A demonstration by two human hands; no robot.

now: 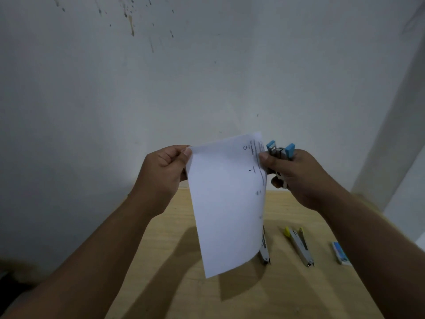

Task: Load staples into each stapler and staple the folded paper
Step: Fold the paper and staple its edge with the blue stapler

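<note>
The folded paper (226, 203) hangs in the air above the bench (174, 261), held up in front of a pale, stained wall (161, 77). It is white, mostly blank on the side facing the camera, with a few small lines of dark print running along its right edge, and it curves slightly toward its lower corner. The left hand (162, 173) pinches the paper's upper left corner between thumb and curled fingers. The right hand (299, 178) grips a blue-tipped stapler (280, 153) against the paper's upper right edge, thumb pressing on the sheet. Below, on the wooden bench, lie a yellow-tipped stapler (299, 246), another stapler (264, 249) partly hidden behind the paper, and a small blue-and-white staple box (341, 253) further right.
</note>
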